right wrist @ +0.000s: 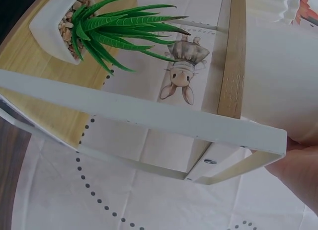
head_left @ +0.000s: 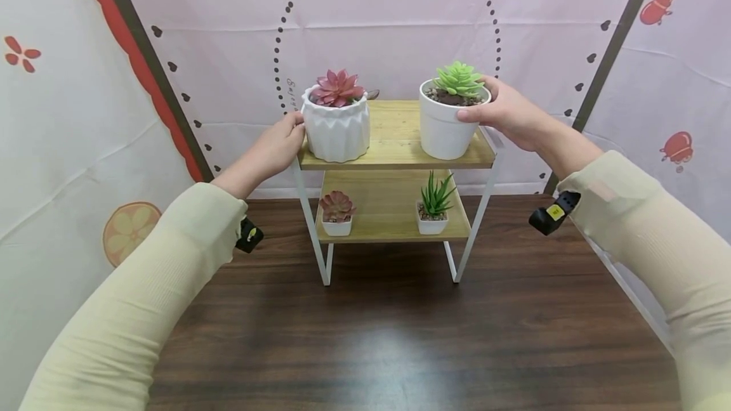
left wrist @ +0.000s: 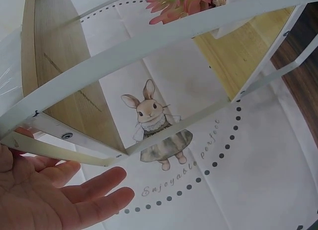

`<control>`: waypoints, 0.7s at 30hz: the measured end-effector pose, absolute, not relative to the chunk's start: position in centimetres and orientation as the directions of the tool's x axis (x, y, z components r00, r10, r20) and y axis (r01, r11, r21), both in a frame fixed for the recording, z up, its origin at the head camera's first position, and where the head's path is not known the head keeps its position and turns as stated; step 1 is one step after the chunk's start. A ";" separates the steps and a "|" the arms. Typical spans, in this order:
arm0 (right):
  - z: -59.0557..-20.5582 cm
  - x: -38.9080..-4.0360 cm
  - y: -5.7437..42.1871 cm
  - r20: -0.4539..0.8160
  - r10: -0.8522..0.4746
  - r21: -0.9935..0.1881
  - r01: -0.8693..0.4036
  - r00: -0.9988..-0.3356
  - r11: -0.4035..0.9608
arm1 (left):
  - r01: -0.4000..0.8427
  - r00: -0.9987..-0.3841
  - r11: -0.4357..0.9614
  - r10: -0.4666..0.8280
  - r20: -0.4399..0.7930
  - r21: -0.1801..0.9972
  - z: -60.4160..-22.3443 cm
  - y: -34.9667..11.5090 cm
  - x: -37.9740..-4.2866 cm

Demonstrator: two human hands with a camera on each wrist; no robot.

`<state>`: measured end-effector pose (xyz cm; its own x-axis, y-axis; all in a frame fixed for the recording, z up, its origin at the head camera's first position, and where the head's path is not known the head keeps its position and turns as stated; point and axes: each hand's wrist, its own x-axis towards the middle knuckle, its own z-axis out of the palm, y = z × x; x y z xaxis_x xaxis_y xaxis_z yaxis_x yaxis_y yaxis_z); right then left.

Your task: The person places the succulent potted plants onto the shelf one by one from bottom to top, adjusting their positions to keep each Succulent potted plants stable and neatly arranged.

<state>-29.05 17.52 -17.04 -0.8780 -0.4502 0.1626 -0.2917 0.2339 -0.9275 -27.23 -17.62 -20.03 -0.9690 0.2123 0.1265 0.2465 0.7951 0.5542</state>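
Note:
A potted red succulent (head_left: 337,125) in a ribbed white pot stands on the left of the shelf's top board. Beside its left side and the board's edge is my left hand (head_left: 283,143); in the left wrist view its fingers (left wrist: 102,183) extend below the white frame, while the thumb is mostly hidden. At the top board's right end, my right hand (head_left: 505,113) grips the smooth white pot of a green succulent (head_left: 448,122), thumb at the front of the rim and other fingers behind. The right wrist view shows only part of this hand (right wrist: 300,168).
The two-tier wooden shelf (head_left: 394,135) has a white metal frame. On its lower board are a small potted reddish succulent (head_left: 337,213) and a small potted aloe (head_left: 434,208). Printed cloth (head_left: 394,49) hangs behind; dark wooden floor (head_left: 394,322) lies in front.

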 end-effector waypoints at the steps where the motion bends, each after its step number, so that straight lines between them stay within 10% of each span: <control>1: -17.0 -29.1 17.5 0.161 -0.449 -0.930 -0.288 -0.879 0.230 | 0.246 -0.969 0.795 0.212 0.126 0.554 -20.0 -17.6 -27.2; 21: -16.7 -28.6 17.1 0.146 -0.496 -0.940 -0.277 -0.856 0.201 | 0.238 -0.971 0.797 0.208 0.117 0.556 -19.9 -18.0 -27.3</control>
